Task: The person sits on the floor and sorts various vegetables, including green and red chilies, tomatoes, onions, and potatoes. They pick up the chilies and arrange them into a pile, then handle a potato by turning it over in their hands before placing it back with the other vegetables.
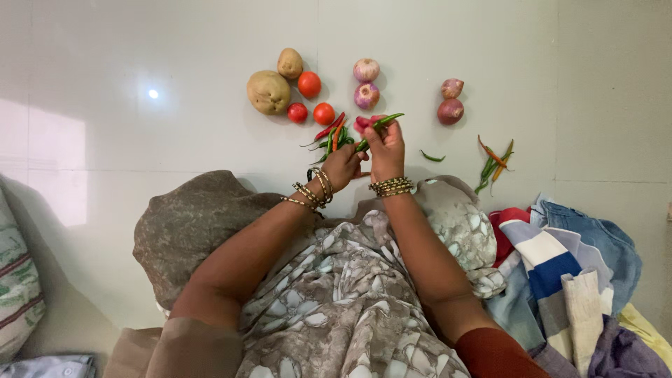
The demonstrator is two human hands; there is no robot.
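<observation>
Fig.: person seated on pale tiled floor, both forearms stretched fwd over lap, wrists w/ gold bangles, hands meeting just above the produce.

Lap cloth: grey-white leaf print, covers knees; largest item in view. Folded clothes pile (denim, blue/white stripes, red) lies at the person's right side. Patterned cushion at far left edge.

Right hand: wrist bent slightly up, fingers curled narrow, thumb and fingertips pinched on a green chilli. Left hand: lower, just beside the right, fingers curled in toward the chilli's lower end; whether it actually grips it, cannot tell.

Green chilli: slim, curved, bright green, held off the floor, tip pointing up-right, directly above the chilli heap (green, red, orange pods mixed) on the floor.

Floor items, big to small: large potato w/ small potato touching it; two pale onions stacked near centre; two reddish onions well apart to the right; three tomatoes between potatoes and onions; second chilli group near the clothes; one loose green chilli between that group and the hands.
</observation>
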